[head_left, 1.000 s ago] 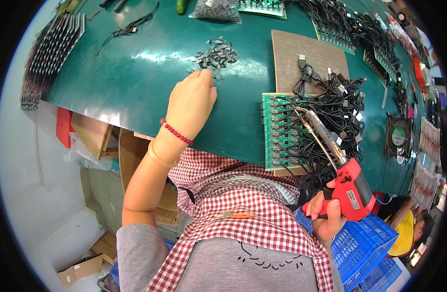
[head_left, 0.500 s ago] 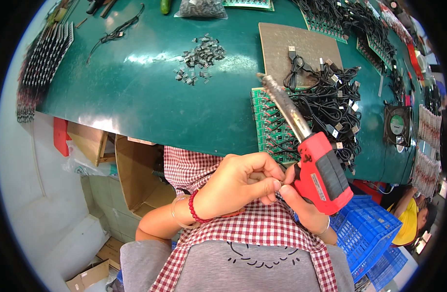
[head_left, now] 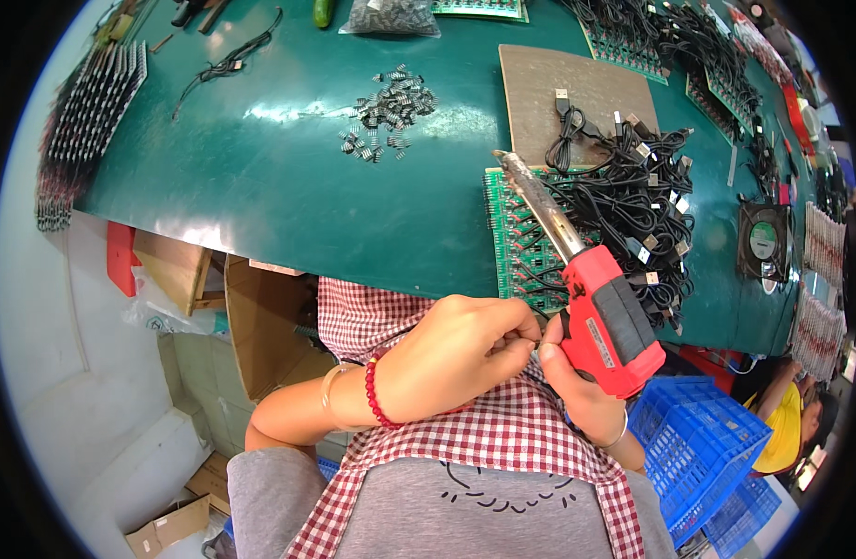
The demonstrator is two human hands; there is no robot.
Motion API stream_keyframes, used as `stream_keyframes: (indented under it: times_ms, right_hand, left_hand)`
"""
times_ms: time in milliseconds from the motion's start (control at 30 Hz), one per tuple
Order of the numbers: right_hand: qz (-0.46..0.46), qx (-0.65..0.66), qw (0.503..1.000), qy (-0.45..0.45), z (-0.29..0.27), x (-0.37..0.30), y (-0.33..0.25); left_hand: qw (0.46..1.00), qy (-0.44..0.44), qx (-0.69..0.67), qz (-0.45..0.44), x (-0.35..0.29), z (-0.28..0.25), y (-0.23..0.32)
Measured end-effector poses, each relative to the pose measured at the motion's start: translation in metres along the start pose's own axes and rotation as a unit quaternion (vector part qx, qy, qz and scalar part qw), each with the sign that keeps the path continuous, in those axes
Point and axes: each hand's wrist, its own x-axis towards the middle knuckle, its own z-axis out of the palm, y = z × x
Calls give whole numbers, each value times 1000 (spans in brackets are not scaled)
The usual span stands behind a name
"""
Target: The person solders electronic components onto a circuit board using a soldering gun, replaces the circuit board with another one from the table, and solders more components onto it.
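Observation:
My right hand [head_left: 582,396] is closed round the handle of a red and black soldering gun [head_left: 600,307]. Its metal barrel slants up and left, with the tip over the near edge of the brown board. My left hand [head_left: 456,359] is closed in a pinch, its fingertips almost meeting my right thumb and finger in front of the checked apron [head_left: 489,438]. Something small and dark shows between the fingertips, too hidden to name. Beyond the gun, green circuit boards [head_left: 504,224] lie under a heap of black USB cables [head_left: 624,200].
A pile of small black pin connectors [head_left: 391,107] lies on the green table [head_left: 288,186], with a bag [head_left: 391,17] of similar parts behind. The brown board [head_left: 577,84] is at centre right. Stacked circuit boards [head_left: 93,121] stand left. Blue crates [head_left: 693,447] and another person [head_left: 782,433] are right.
My left hand has turned slightly and its fingers have closed up more. The soldering gun has shifted a little left and down with my right hand. The view has moved slightly.

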Motion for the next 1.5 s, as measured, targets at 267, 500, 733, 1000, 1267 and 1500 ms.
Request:
stream_keyframes:
  times_ms: [267,500,733,1000,1267,1500]
  right_hand:
    - [-14,1,1000,14,1,0,2]
    - [-46,64,996,28,-9,-5,0]
    - [14,138,987,80,-30,-40,27]
    - [-4,54,998,44,-34,-47,51]
    - [26,83,995,49,-30,-45,45]
    - [12,68,997,42,-29,-44,45]
  left_hand:
    - [999,-11,-33,-12,3,5,-8]
    - [961,-3,-231,-150,20,-23,-35]
    - [961,-14,-169,-217,46,-49,-52]
    - [957,-43,-169,-231,54,-53,-56]
    - [953,-61,-182,-233,55,-56,-58]
    - [953,-80,-183,-226,58,-59,-58]
